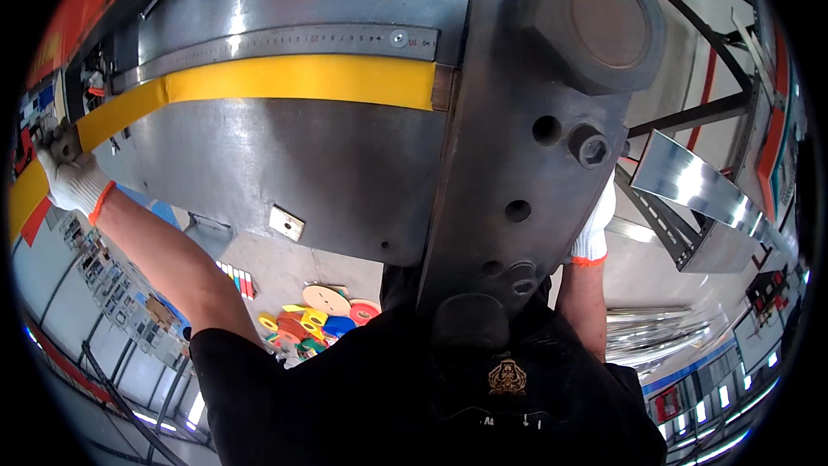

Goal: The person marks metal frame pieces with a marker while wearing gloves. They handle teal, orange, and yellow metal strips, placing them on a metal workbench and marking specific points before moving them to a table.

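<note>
The person stands close against a big grey steel machine (285, 164), arms reaching up along its face. The left hand (67, 174), in a white knit glove with an orange cuff, is far out at the left end of the yellow band (293, 79) that curves across the machine. Its fingers are curled tight, closed on something small and dark at the band's end, by a cluster of fittings; what exactly it has hold of I cannot tell. A metal ruler (285, 41) runs just above the yellow band, touching its upper edge.

The right hand (595, 229), in the same kind of glove, sits behind the thick dark steel upright (517, 147) that runs down the middle, so only the back of the glove and the cuff show. Whether those fingers are spread or closed, and on what, is hidden. It lies near a shiny metal strip (699, 190) that slants away to the right.

A large hex nut (595, 17) caps the upright at the top, with a smaller bolt (591, 148) below it. Coloured reels (319, 315) show in the gap between the left arm and the person's dark shirt.
</note>
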{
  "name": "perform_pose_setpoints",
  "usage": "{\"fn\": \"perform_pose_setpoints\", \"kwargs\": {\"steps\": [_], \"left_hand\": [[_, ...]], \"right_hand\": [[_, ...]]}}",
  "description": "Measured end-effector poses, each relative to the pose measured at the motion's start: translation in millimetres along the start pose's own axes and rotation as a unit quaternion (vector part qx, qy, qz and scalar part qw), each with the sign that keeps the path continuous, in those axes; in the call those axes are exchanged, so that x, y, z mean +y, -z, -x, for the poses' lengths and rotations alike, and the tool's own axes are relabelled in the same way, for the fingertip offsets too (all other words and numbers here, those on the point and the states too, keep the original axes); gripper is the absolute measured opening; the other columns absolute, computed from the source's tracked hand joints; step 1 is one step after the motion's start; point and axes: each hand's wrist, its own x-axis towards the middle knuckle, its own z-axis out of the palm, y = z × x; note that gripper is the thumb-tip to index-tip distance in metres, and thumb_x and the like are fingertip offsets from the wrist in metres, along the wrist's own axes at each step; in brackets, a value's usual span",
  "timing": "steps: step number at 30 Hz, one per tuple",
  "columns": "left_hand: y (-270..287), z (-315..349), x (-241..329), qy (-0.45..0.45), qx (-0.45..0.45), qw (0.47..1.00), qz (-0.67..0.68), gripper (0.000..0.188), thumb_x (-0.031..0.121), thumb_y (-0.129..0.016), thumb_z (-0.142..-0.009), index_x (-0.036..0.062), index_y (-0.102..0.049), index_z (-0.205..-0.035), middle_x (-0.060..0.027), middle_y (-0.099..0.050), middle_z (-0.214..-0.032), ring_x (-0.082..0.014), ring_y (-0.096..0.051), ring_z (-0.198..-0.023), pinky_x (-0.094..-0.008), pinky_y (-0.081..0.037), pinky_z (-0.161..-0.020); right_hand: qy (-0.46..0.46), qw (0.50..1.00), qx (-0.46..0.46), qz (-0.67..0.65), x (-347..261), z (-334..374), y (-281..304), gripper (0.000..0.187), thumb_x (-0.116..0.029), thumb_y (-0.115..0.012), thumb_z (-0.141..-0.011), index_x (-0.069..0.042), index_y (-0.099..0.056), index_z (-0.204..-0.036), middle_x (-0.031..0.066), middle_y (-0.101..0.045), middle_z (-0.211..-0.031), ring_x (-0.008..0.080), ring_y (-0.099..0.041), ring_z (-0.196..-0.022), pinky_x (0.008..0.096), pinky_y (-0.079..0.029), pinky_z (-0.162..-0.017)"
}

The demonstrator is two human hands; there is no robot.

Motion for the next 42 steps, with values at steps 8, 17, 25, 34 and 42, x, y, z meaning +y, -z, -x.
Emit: {"fn": "perform_pose_setpoints", "kwargs": {"steps": [8,17,25,34,42], "left_hand": [[-11,11,6,-0.019,-0.015,1.0,0.001,0.027,0.018,-0.05,-0.103,-0.0063,-0.059,-0.113,-0.0189,-0.067,-0.103,-0.035,-0.067,-0.1,-0.0539,-0.054,-0.096],[0,-36,-15,0.008,-0.064,0.998,0.002,0.029,0.02,-0.048,-0.104,-0.0053,-0.06,-0.111,-0.0207,-0.069,-0.103,-0.036,-0.069,-0.096,-0.0486,-0.056,-0.092],[2,-7,-2,-0.003,-0.052,0.999,0.004,0.031,0.021,-0.044,-0.105,-0.0047,-0.06,-0.11,-0.0194,-0.069,-0.104,-0.035,-0.068,-0.1,-0.0496,-0.052,-0.098],[17,-1,5,-0.005,-0.048,0.999,-0.021,0.039,0.024,-0.034,-0.106,-0.006,-0.055,-0.119,-0.0258,-0.064,-0.113,-0.0419,-0.061,-0.111,-0.0598,-0.044,-0.105],[-5,9,6,-0.009,-0.059,0.998,-0.021,0.034,0.025,-0.047,-0.104,-0.005,-0.059,-0.114,-0.0214,-0.068,-0.106,-0.0398,-0.069,-0.099,-0.0572,-0.054,-0.093]], "right_hand": [[0.053,0.955,-0.007,0.291,-33,-1,-6,0.036,-0.026,-0.052,-0.102,-0.004,-0.055,-0.131,0.012,-0.07,-0.114,0.0254,-0.068,-0.098,0.0364,-0.054,-0.081],[-0.121,0.977,0.044,-0.171,-9,8,-5,0.047,-0.036,-0.031,-0.111,-0.004,-0.051,-0.139,0.0067,-0.066,-0.119,0.0155,-0.064,-0.102,0.0301,-0.054,-0.086],[-0.224,0.902,0.057,-0.364,-13,-3,1,0.042,-0.032,-0.031,-0.111,-0.006,-0.05,-0.137,0.0084,-0.062,-0.124,0.0173,-0.062,-0.107,0.0311,-0.054,-0.09],[-0.091,0.962,0.007,-0.257,-2,-5,4,0.044,-0.031,-0.032,-0.111,-0.005,-0.046,-0.144,0.0088,-0.058,-0.133,0.0193,-0.058,-0.117,0.0326,-0.049,-0.099],[-0.077,0.972,0.036,-0.217,-8,-3,1,0.044,-0.029,-0.034,-0.111,-0.005,-0.044,-0.146,0.009,-0.057,-0.136,0.0189,-0.057,-0.119,0.0324,-0.048,-0.1]]}}
